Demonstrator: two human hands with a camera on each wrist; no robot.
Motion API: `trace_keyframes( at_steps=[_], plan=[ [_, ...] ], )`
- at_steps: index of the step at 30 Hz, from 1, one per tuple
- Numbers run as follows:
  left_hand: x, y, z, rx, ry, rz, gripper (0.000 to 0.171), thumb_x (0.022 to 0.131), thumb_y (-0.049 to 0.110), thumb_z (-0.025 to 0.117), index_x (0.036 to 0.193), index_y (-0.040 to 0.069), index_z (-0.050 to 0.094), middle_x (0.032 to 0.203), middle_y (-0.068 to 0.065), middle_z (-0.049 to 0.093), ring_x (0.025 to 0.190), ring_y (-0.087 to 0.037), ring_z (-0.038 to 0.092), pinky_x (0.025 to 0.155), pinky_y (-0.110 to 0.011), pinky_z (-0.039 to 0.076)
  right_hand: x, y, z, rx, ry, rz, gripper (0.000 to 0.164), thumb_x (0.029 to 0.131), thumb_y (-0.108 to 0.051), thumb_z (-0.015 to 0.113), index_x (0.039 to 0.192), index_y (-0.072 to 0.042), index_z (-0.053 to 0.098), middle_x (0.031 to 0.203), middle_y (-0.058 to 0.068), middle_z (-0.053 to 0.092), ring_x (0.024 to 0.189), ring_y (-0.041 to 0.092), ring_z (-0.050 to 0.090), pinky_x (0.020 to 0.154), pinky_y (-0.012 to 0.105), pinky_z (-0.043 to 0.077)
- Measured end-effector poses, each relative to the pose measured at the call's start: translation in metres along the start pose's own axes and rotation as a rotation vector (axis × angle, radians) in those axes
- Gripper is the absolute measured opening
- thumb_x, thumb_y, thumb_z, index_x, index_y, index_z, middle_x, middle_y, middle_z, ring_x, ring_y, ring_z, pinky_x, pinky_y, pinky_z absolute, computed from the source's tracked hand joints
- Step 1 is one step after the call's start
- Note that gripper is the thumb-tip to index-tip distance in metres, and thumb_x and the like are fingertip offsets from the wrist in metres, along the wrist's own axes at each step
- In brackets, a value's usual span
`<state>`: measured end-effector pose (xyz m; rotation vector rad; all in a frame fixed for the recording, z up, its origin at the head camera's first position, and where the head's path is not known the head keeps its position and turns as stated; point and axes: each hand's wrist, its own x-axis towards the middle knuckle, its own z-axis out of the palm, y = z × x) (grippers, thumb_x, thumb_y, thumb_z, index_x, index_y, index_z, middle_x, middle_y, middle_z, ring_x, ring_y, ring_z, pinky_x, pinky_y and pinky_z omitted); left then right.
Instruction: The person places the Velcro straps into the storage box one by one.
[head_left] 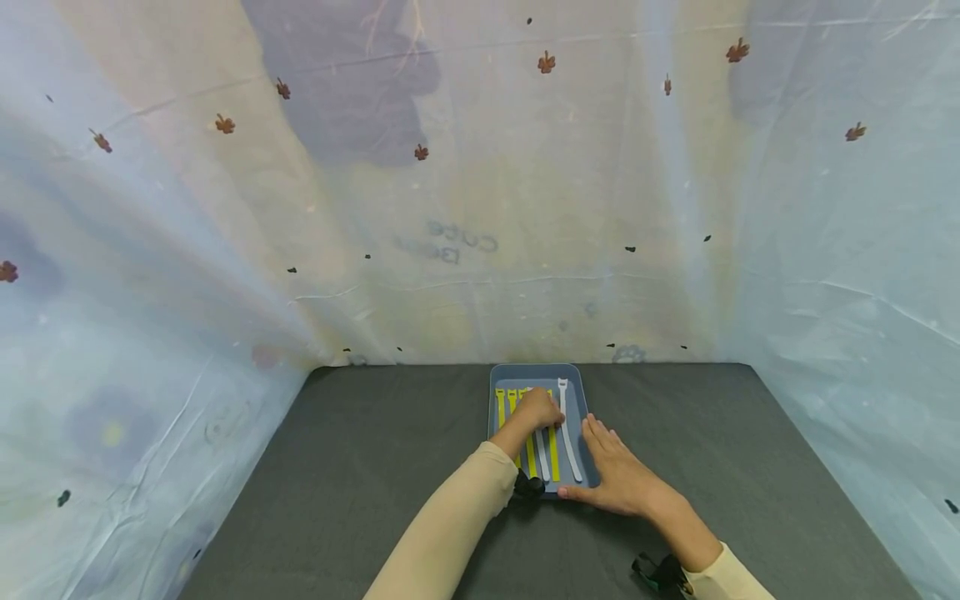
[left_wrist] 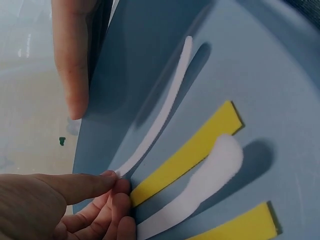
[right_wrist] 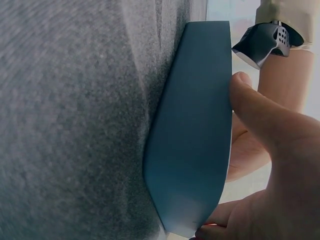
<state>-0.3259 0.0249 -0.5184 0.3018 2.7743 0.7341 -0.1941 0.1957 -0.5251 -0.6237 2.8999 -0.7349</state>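
Observation:
A blue-grey tray (head_left: pixel 534 366) holds several yellow and white hook-and-loop cable ties lying side by side. My left hand (head_left: pixel 537 409) reaches over it, and in the left wrist view its thumb and index finger pinch the rightmost white cable tie (left_wrist: pixel 167 107), whose free end curves away. Beside that lie a yellow cable tie (left_wrist: pixel 185 162) and another white cable tie (left_wrist: pixel 220 162) with a bent end. At the tray's right near corner, my right hand (head_left: pixel 621 472) rests with straight fingers along the side and its thumb touching the rim.
Under the tray is a dark grey cloth-covered table (head_left: pixel 390 450). A pale patterned curtain (head_left: pixel 480 208) hangs behind it and on both sides. Dark wrist straps (head_left: pixel 663 575) sit at my sleeves.

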Motion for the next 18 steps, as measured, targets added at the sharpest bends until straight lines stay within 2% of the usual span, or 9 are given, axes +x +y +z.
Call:
trace_keyframes(
  at_steps=[2,4,9,11,18],
  plan=[
    [-0.002,0.003,-0.003,0.009,-0.02,-0.006,0.038,0.094,0.017,0.08,0.059,0.009,0.07,0.058,0.0,0.06,0.053,-0.013,0.053,0.05,-0.024,0.045,0.0,0.0,0.0,0.0,0.001,-0.002,0.128,0.09,-0.074,0.074,0.164,0.015,0.019,0.173,0.034,0.014,0.162,0.049,0.018,0.13,0.065,0.02],
    [0.009,-0.004,0.007,0.046,0.008,-0.004,0.038,0.094,0.02,0.079,0.058,0.01,0.069,0.058,0.0,0.059,0.052,-0.012,0.053,0.049,-0.023,0.044,0.0,0.0,0.0,-0.003,0.003,-0.002,0.128,0.09,-0.074,0.074,0.164,0.015,0.019,0.173,0.034,0.015,0.162,0.049,0.018,0.13,0.065,0.02],
    [0.013,-0.006,0.009,0.039,0.022,0.008,0.04,0.092,0.022,0.078,0.055,0.011,0.067,0.053,0.004,0.054,0.048,-0.01,0.048,0.045,-0.022,0.038,0.0,0.0,-0.001,-0.007,0.01,-0.01,0.127,0.09,-0.073,0.074,0.164,0.015,0.02,0.173,0.034,0.015,0.161,0.049,0.019,0.13,0.065,0.021],
    [0.002,-0.001,0.001,-0.004,0.002,0.009,0.039,0.094,0.02,0.079,0.058,0.008,0.071,0.053,0.003,0.055,0.049,-0.01,0.047,0.046,-0.021,0.037,0.0,0.0,-0.001,-0.011,0.012,-0.011,0.127,0.09,-0.073,0.074,0.164,0.015,0.021,0.173,0.035,0.016,0.161,0.049,0.019,0.13,0.065,0.021],
    [-0.012,-0.005,-0.008,-0.145,-0.002,0.046,0.027,0.097,0.022,0.078,0.077,0.003,0.08,0.069,-0.006,0.073,0.056,-0.009,0.05,0.051,-0.021,0.038,0.001,0.0,-0.002,-0.014,0.007,-0.006,0.128,0.089,-0.074,0.074,0.164,0.015,0.02,0.173,0.034,0.016,0.161,0.049,0.019,0.13,0.065,0.021]
  ],
)
